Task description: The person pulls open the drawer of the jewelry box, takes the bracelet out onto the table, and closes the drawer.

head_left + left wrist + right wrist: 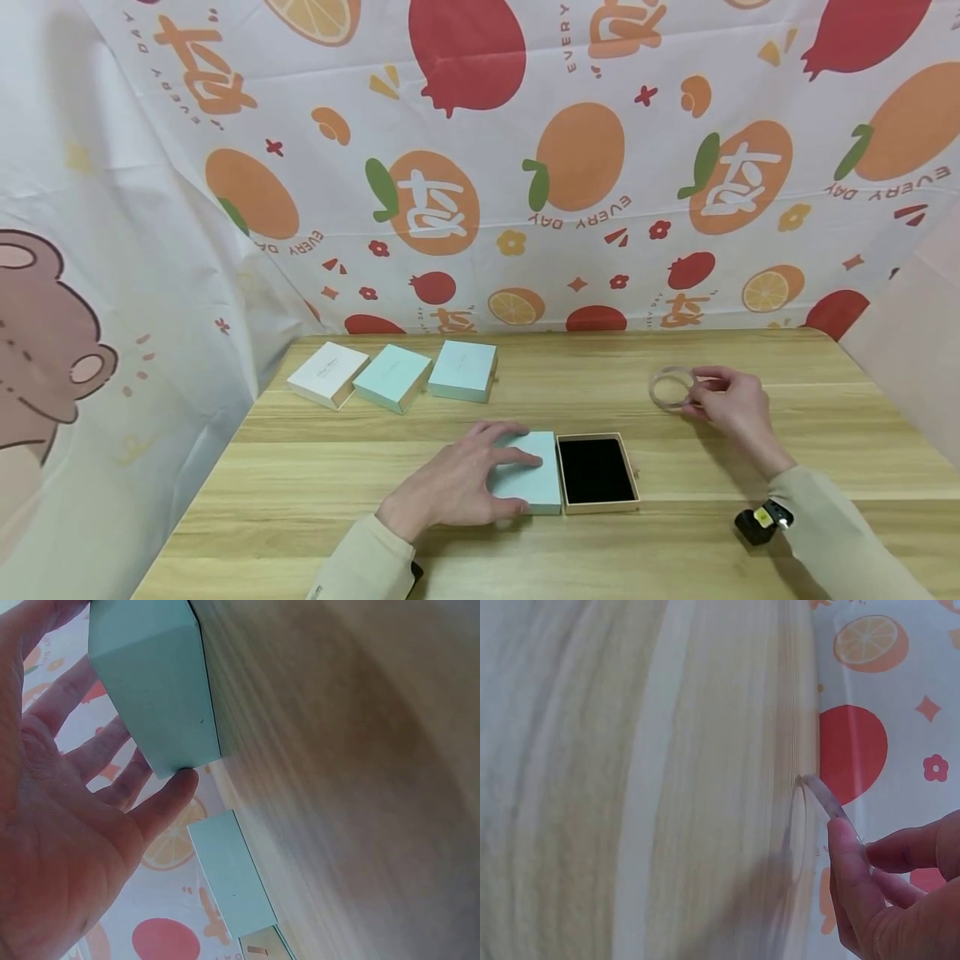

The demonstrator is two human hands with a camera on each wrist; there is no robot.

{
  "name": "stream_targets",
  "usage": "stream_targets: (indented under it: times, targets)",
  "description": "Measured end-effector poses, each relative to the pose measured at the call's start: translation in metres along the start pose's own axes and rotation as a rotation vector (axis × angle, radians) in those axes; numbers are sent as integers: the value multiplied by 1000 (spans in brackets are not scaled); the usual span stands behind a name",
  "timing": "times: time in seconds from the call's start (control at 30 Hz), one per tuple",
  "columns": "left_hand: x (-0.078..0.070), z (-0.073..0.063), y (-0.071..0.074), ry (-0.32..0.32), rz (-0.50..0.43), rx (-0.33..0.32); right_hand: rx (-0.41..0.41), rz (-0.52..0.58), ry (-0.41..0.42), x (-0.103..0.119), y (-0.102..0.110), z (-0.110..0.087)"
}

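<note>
A mint-green box lid [536, 483] lies on the table, with its side facing the camera in the left wrist view. My left hand [468, 479] spans it from the left, holding it between the thumb at the near edge and fingers at the far edge; one finger lies across the top. Beside it on the right is an open box tray [597, 472] with a tan rim and black lining. Farther right, my right hand [729, 404] pinches a pale translucent bangle [663, 372] between thumb and fingers, tilted over the tabletop.
Toward the back left stand three closed boxes: a white one [328, 372], a mint one [393, 377] and a light blue one [463, 369]. A fruit-print cloth [517, 275] hangs behind the wooden table [300, 483].
</note>
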State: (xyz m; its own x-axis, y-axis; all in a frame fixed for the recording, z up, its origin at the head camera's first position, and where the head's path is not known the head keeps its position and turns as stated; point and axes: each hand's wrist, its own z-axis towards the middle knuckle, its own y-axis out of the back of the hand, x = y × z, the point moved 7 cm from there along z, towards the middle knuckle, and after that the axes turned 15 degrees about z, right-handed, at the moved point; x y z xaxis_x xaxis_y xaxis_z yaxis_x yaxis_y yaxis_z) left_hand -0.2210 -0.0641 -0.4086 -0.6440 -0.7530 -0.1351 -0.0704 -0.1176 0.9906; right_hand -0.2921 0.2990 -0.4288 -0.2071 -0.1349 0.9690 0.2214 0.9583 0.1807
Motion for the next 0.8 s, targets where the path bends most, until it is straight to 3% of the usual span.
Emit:
stream_targets:
  times: [0.57, 0.8]
  targets:
    - [0, 1, -3, 5, -5, 1, -39, -33, 23, -5, 14, 17]
    - [1, 0, -3, 10, -7, 2, -77, -201, 92, -3, 20, 20]
